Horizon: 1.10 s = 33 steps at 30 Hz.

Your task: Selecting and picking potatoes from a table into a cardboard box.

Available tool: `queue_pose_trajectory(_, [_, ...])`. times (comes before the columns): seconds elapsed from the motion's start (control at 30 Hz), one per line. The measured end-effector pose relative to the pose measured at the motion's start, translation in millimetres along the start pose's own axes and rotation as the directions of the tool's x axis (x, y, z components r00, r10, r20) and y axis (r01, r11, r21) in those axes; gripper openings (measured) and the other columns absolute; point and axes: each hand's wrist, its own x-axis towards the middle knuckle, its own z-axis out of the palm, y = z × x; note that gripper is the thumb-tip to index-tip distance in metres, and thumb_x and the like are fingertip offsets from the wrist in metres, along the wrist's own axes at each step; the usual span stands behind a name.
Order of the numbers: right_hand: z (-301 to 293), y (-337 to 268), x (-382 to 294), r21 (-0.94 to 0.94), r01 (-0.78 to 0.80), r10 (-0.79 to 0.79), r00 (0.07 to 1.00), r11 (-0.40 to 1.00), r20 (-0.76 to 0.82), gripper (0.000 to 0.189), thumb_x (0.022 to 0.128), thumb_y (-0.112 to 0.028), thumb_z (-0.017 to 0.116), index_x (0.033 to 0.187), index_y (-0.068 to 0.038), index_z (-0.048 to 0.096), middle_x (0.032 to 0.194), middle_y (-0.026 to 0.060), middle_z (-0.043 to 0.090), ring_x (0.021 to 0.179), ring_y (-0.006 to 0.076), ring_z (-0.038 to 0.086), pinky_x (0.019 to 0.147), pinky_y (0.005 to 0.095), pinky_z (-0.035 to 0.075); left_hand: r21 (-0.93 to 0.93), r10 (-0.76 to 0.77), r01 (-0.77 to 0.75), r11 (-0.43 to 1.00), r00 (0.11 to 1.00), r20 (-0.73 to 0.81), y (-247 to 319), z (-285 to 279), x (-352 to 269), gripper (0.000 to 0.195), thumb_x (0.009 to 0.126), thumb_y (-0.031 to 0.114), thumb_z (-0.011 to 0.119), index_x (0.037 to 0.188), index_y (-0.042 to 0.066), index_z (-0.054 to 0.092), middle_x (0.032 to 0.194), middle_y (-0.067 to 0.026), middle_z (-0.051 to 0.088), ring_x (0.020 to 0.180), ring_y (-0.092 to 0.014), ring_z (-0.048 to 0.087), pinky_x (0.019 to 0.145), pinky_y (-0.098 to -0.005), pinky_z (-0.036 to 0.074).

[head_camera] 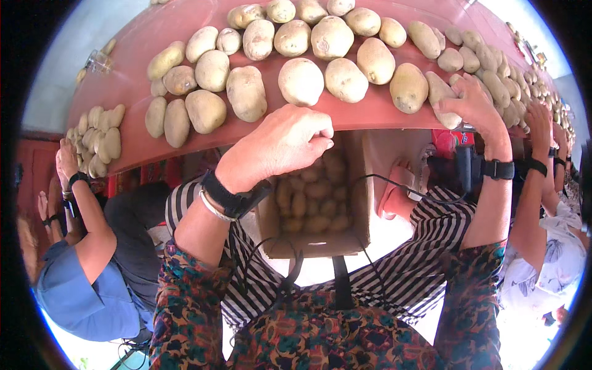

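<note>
Many pale, dusty potatoes lie in rows on a red table [365,113]. With thumb and fingers my right hand [476,104] takes hold of an elongated potato [438,95] near the table's front edge. My left hand [289,136] hangs over the same edge, its fingers curled and nothing seen between them. Just beyond it on the table is a large round potato [301,82], with an oval potato [346,80] to its right. A black band and a white bangle circle my left wrist; another black band is on my right wrist.
Below the table edge, between my knees, stands an open cardboard box [360,185] holding several potatoes [319,189]. Co-workers' hands are at potato piles on the left [99,138] and right [513,88]. A thin black cable [407,187] runs across my lap.
</note>
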Motion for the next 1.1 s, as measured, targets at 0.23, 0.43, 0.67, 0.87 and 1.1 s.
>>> queue_pose_trajectory(0.23, [15.8, 7.9, -9.2, 0.058, 0.016, -0.014, 0.999, 0.998, -0.035, 0.065, 0.065, -0.041, 0.082, 0.108, 0.006, 0.067, 0.140, 0.0244, 0.046, 0.132, 0.0349, 0.045, 0.107, 0.0403, 0.039, 0.015, 0.007, -0.007, 1.000, 1.000, 0.028, 0.2, 5.9, 5.3, 0.012, 0.088, 0.010, 0.067, 0.092, -0.001, 0.066, 0.072, -0.0141, 0.065, 0.064, -0.024, 0.063, 0.060, -0.0370, 0.050])
queue_pose_trajectory(0.43, [14.8, 1.4, -7.5, 0.047, 0.030, -0.022, 0.985, 0.998, -0.171, 0.073, 0.060, -0.043, 0.086, 0.112, 0.007, 0.068, 0.128, 0.0202, 0.057, 0.123, 0.0340, 0.055, 0.102, 0.0403, 0.044, 0.023, 0.006, -0.006, 1.000, 1.000, 0.015, 0.3, 9.1, 9.3, 0.012, 0.088, 0.010, 0.067, 0.092, -0.001, 0.066, 0.073, -0.0142, 0.064, 0.064, -0.024, 0.062, 0.061, -0.0365, 0.050])
queue_pose_trajectory(0.67, [-4.7, -1.7, -18.1, 0.077, -0.043, 0.066, 0.939, 0.996, -0.337, 0.084, 0.063, -0.039, 0.085, 0.127, 0.009, 0.061, 0.133, 0.0212, 0.057, 0.125, 0.0312, 0.055, 0.106, 0.0379, 0.043, 0.035, -0.004, 0.003, 0.999, 1.000, 0.030, -0.8, 9.7, 10.2, 0.011, 0.088, 0.010, 0.067, 0.092, -0.001, 0.067, 0.073, -0.0152, 0.065, 0.066, -0.024, 0.064, 0.062, -0.0371, 0.050])
queue_pose_trajectory(0.87, [-31.1, -48.8, -53.5, 0.651, 0.195, -0.163, 0.981, 0.733, -0.110, 0.102, 0.058, -0.037, 0.084, 0.141, 0.010, 0.049, 0.143, 0.0196, 0.052, 0.132, 0.0276, 0.050, 0.110, 0.0374, 0.038, 0.038, -0.004, 0.002, 0.999, 0.999, 0.043, -0.6, 9.3, 10.7, 0.011, 0.088, 0.010, 0.066, 0.092, -0.001, 0.067, 0.072, -0.0147, 0.066, 0.064, -0.024, 0.065, 0.061, -0.0372, 0.050])
queue_pose_trajectory(1.1, [17.9, -87.9, -80.4, 0.925, 0.178, -0.677, 0.729, 0.336, 0.105, 0.092, 0.050, -0.029, 0.091, 0.127, 0.008, 0.056, 0.151, 0.0262, 0.043, 0.131, 0.0322, 0.054, 0.106, 0.0396, 0.045, -0.037, -0.009, 0.011, 0.999, 0.998, 0.067, -2.8, 8.5, 9.8, 0.010, 0.088, 0.008, 0.065, 0.091, 0.000, 0.070, 0.071, -0.0130, 0.068, 0.066, -0.020, 0.068, 0.062, -0.0348, 0.052])
